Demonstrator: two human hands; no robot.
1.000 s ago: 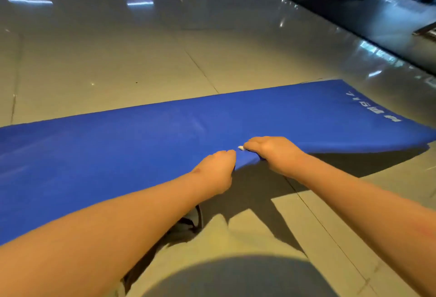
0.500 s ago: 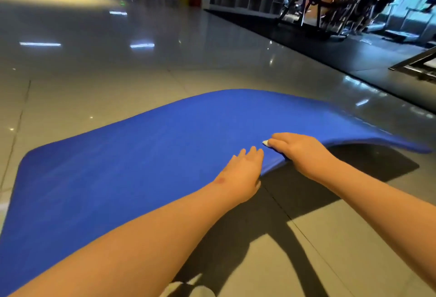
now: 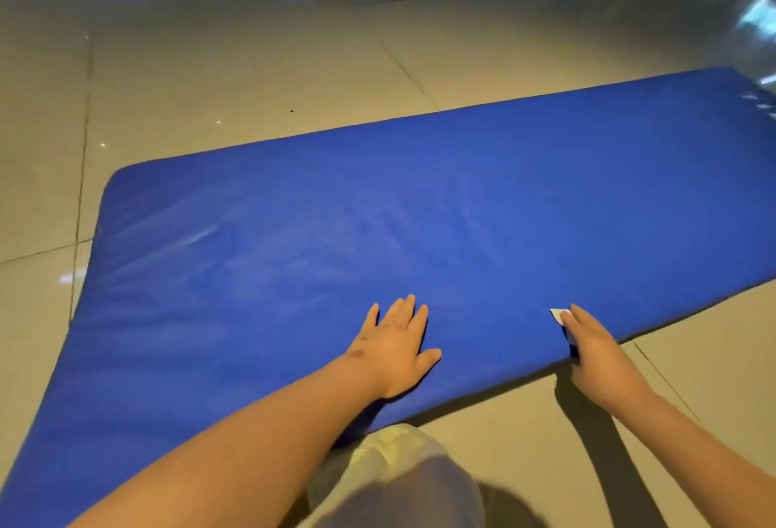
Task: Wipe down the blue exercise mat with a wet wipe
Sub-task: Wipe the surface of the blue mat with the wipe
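Observation:
The blue exercise mat [image 3: 378, 208] lies flat on the tiled floor, running from lower left to upper right. My left hand [image 3: 392, 349] lies palm down on the mat near its front edge, fingers straight and spread. My right hand [image 3: 596, 353] is at the mat's front edge farther right, fingers over the top and thumb at the edge. A small white wet wipe [image 3: 558, 314] sticks out from under its fingertips. Most of the wipe is hidden by the hand.
Glossy beige floor tiles [image 3: 252, 65] surround the mat, with light reflections at the back. My knee in light clothing [image 3: 394, 469] sits just in front of the mat's front edge. White lettering [image 3: 762, 105] shows at the mat's far right end.
The raised front edge of the mat has come down and the mat now lies flat. My left hand opened and moved onto the mat's top; my hands are farther apart.

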